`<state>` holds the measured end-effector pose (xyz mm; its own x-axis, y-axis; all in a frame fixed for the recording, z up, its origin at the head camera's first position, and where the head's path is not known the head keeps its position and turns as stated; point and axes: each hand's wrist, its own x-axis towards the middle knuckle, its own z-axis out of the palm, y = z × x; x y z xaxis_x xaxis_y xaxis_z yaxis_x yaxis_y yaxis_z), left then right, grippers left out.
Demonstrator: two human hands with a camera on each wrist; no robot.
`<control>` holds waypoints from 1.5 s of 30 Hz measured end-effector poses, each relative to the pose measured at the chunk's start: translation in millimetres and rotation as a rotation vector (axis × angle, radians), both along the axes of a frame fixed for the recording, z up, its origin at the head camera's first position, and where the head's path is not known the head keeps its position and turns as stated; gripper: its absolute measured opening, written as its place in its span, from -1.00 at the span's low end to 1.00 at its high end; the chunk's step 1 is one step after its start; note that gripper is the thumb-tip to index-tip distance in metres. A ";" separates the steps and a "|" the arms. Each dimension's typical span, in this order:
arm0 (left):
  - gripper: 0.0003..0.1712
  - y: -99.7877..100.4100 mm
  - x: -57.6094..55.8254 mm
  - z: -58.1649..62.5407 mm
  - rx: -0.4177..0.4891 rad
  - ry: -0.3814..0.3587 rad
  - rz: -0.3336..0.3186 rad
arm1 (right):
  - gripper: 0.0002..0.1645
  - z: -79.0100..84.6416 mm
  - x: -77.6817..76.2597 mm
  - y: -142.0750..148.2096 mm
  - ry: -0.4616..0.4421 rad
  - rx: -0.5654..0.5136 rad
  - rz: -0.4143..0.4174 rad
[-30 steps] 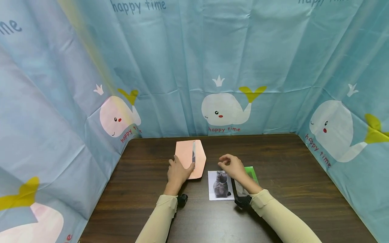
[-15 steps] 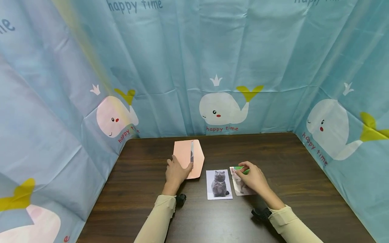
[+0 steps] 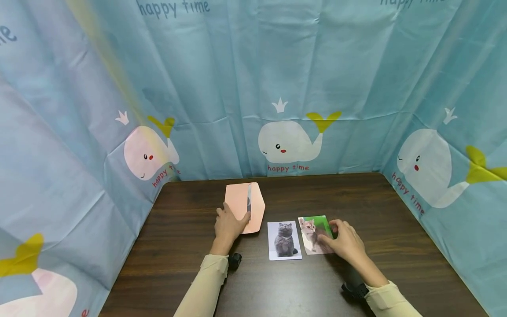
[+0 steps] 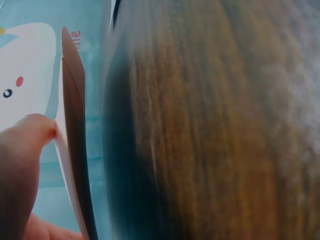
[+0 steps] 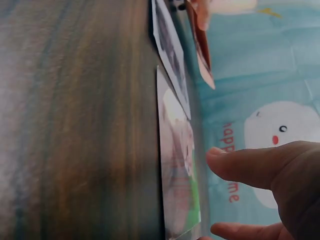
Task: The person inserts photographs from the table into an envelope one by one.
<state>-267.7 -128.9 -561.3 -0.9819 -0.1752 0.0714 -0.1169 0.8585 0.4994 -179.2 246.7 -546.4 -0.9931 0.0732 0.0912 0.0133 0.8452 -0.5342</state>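
My left hand [image 3: 229,224] grips a peach paper envelope [image 3: 236,196], its thumb lying across the front near the slot and its fingers at the left edge. A strip of a grey picture shows in that slot. The left wrist view has the envelope [image 4: 72,125] tilted over the table. My right hand [image 3: 348,242] is at the right edge of a kitten photo card [image 3: 310,240] with a green background. In the right wrist view the thumb stands apart above the card and the other fingertips are by its near corner.
A grey cat photo card [image 3: 285,246] lies flat just left of the kitten card. Both rest on the dark wood table [image 3: 261,286]. Beyond its back edge hangs a blue curtain [image 3: 222,88] with whale prints, which also runs along the sides.
My right hand has moved right, off the space above the grey cat card, across the kitten card to its right edge, uncovering both pictures. The left hand keeps its hold on the envelope.
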 end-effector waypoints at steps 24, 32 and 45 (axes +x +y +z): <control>0.35 1.0 0.4 0.4 -0.006 0.000 0.003 | -0.11 -13.4 6.9 3.8 -0.085 0.059 -0.037; 0.34 1.0 1.6 1.0 -0.003 0.009 0.006 | -0.14 -10.5 6.2 -0.2 -0.087 0.051 -0.047; 0.34 -0.1 1.7 0.0 0.005 0.006 0.000 | -0.21 -13.3 6.1 0.0 -0.092 0.024 -0.058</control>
